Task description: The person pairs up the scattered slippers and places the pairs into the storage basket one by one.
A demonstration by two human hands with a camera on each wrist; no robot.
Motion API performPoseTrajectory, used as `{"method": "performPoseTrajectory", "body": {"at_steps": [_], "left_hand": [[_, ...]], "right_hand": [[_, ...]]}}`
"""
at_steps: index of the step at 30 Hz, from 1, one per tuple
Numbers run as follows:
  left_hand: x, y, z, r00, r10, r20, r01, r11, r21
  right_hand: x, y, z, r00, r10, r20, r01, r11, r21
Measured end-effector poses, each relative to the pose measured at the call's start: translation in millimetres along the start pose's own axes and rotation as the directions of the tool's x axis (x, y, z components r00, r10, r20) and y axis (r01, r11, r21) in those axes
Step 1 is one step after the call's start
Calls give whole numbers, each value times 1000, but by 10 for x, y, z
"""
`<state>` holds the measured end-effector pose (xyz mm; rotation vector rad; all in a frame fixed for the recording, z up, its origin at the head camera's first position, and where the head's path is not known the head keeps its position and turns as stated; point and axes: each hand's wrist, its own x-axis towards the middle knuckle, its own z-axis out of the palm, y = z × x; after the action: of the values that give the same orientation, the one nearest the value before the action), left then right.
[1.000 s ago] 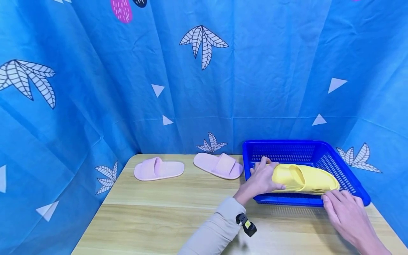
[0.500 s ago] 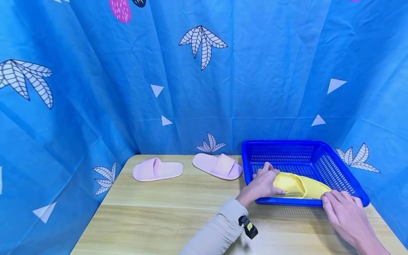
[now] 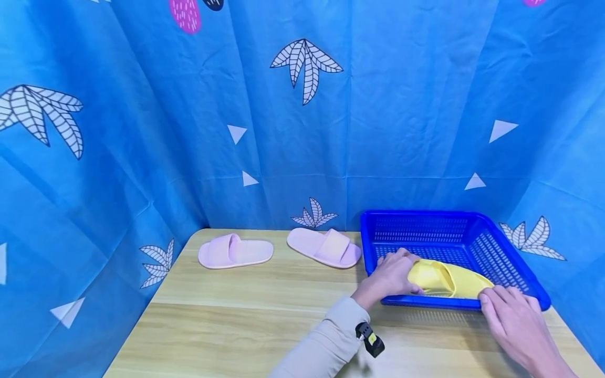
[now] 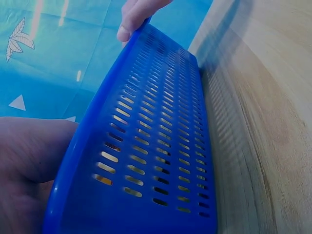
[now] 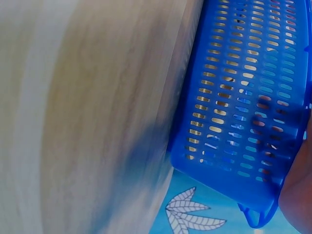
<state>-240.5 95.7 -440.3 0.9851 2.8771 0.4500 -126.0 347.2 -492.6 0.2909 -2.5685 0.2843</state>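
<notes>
A yellow slipper (image 3: 465,281) lies low inside the blue plastic basket (image 3: 418,216), along its front wall. My left hand (image 3: 389,275) reaches over the front left of the basket and grips the slipper's toe end, with the thumb on the near side. My right hand (image 3: 515,325) holds the basket's front rim near the right corner, close to the slipper's heel end; its fingertips are partly hidden behind the rim. In the left wrist view the basket's slotted wall (image 4: 151,122) stands between both hands and the table.
Two pink slippers, one on the left (image 3: 235,251) and one just left of the basket (image 3: 324,247), lie along the back of the wooden table (image 3: 246,325). A blue patterned curtain (image 3: 302,147) hangs behind and at both sides.
The yellow slipper has sunk lower into the basket toward its front wall, and my left hand has come down with it. My right hand has stayed at the rim.
</notes>
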Motion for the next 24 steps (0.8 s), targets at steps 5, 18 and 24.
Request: {"method": "performPoseTrajectory", "body": {"at_steps": [5, 18, 24], "left_hand": [[-46, -14, -50, 1000, 26, -2, -26, 1000, -2], [-244, -49, -156, 993, 66, -95, -65, 998, 6], [-354, -91, -160, 973, 99, -209, -105, 994, -15]], "right_hand": [[-6, -11, 10, 1000, 8, -3, -8, 1000, 5], [1, -22, 3, 999, 38, 36, -37, 999, -10], [2, -22, -12, 997, 57, 55, -57, 998, -3]]}}
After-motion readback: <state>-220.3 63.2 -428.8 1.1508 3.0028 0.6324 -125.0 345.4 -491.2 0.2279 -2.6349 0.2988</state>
